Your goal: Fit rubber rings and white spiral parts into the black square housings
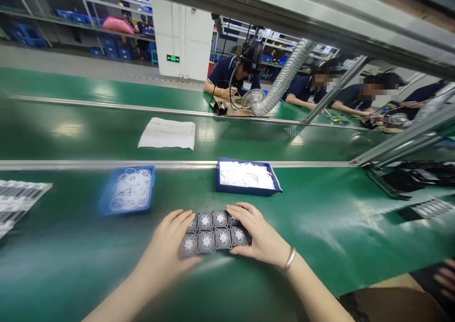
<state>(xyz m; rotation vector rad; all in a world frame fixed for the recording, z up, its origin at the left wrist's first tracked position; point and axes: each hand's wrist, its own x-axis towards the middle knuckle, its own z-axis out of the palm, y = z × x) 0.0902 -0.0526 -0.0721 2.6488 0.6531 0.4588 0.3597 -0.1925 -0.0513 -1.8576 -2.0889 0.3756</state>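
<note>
A dark grey block of small fans (213, 232), two rows with white swirl rotors, lies on the green bench (320, 227) right in front of me. My left hand (168, 246) cups its left end, fingers curled against the edge. My right hand (258, 234), a metal bangle on the wrist, clasps the right end with the fingers bent over the top row. Both hands hold the block between them.
A blue tray of white rubber rings (128, 189) sits to the left, a blue tray of white parts (246, 176) behind the block. Printed sheets (16, 201) lie far left, a white cloth (168, 133) on the belt. Several people work across the line beside a flexible duct (284, 78).
</note>
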